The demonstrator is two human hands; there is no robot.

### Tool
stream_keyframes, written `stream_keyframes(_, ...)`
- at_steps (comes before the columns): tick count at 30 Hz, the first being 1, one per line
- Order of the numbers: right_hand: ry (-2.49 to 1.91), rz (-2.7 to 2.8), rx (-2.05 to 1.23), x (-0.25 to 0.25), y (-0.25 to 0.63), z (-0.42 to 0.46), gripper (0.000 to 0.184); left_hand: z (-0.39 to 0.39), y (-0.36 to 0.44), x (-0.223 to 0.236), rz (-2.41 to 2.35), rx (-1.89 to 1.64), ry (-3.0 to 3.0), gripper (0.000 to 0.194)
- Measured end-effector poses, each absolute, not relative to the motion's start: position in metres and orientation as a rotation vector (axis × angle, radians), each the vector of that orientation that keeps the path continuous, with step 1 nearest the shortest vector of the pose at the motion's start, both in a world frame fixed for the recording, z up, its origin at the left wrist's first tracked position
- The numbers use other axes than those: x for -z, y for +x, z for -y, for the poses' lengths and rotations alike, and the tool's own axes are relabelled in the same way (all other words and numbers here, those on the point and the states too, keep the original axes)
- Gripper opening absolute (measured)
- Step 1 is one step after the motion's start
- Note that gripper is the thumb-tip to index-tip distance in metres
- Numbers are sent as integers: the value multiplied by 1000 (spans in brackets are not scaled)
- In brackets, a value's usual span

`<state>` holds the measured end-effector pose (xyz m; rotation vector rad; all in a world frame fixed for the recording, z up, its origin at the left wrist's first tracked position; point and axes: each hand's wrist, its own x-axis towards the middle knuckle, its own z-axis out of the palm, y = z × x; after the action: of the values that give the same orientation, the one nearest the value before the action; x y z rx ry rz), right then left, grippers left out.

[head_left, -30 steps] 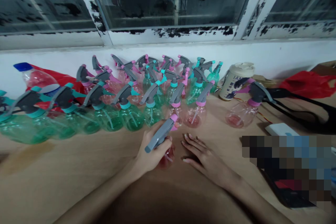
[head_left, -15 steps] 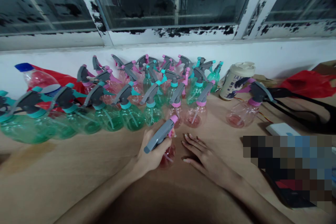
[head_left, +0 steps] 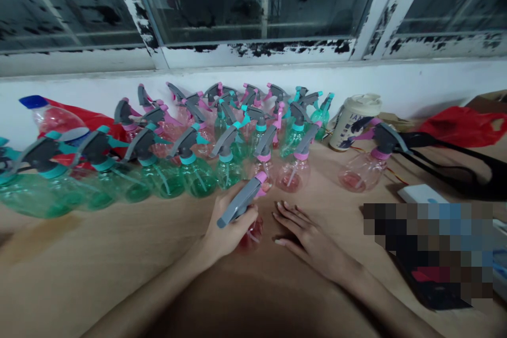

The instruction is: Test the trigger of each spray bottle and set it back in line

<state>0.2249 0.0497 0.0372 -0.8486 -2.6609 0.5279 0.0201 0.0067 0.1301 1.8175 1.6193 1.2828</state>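
My left hand [head_left: 232, 222] is wrapped round the neck of a pink spray bottle [head_left: 252, 233] with a grey and pink trigger head. The bottle stands on the table in front of me, its collar hidden by my fingers. Just right of it, my right hand [head_left: 303, 235] lies flat on the table with the fingers spread, holding nothing. Behind my hands a row of green spray bottles [head_left: 198, 177] runs to the left. Two pink spray bottles [head_left: 293, 174] end that row. Another pink spray bottle [head_left: 360, 171] stands apart on the right.
More pink and green spray bottles crowd by the wall. A white cup [head_left: 354, 121], black straps [head_left: 455, 153] and a red plastic bag [head_left: 461, 127] lie right. A white box [head_left: 423, 194] and a dark, partly blurred device [head_left: 439, 290] are nearer. A blue-capped bottle [head_left: 59, 116] leans far left.
The fingers of my left hand at the trigger have shifted slightly, drawn in half a second ago and extended again now. My right hand stays in place. The view has moved very slightly.
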Motion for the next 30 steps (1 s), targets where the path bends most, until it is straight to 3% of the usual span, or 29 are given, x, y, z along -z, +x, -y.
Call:
stream_keyframes(15, -833, 2616, -534, -34, 225, -50, 54, -7, 16, -124, -1522, -1243, 1787, 19)
stream_keyframes(21, -843, 2628, -533, -34, 224, -50, 55, -7, 18, -126, -1532, -1309, 1776, 9)
stream_keyframes(30, -830, 2609, -531, -31, 225, -51, 55, -6, 19, -127, -1591, -1399, 1790, 11)
